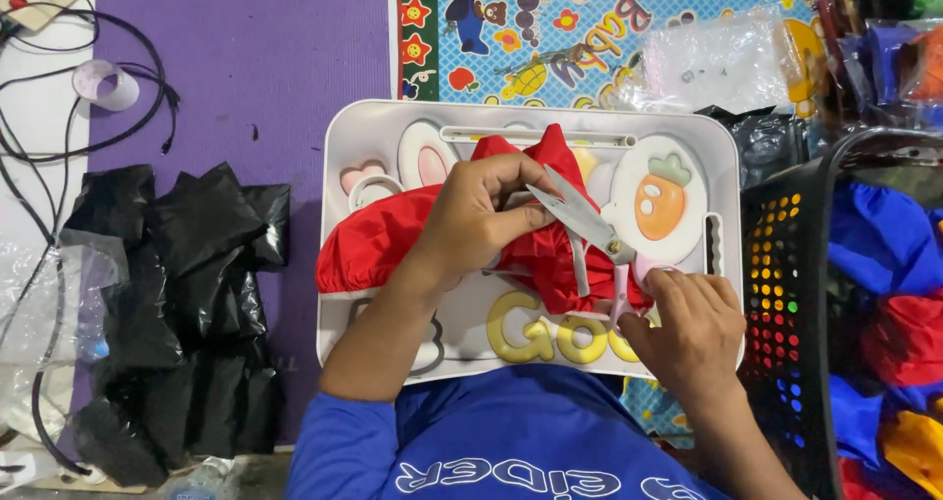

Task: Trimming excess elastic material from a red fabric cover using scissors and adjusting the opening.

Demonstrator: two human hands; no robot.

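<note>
Two hands were at work: my left hand (481, 215) pinched the bunched red fabric garment (393, 245) on the white plastic lap desk (707, 127), while my right hand (688, 328) gripped one small silver thread snip (580, 215); trimming seemed underway, needing the blades kept on loose thread, off the cloth

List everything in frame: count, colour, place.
red fabric: one, red, on the tray, pinched by the left hand
scissors: one, silver blades, over the fabric, in the right hand
tray table: one, white with cartoon decor, centre
black bags: several, black, left on the purple mat
basket: one, black, right, holding coloured fabric
tape roll: one, clear, upper left
left hand: one, on the fabric
right hand: one, at the scissor handles
</note>
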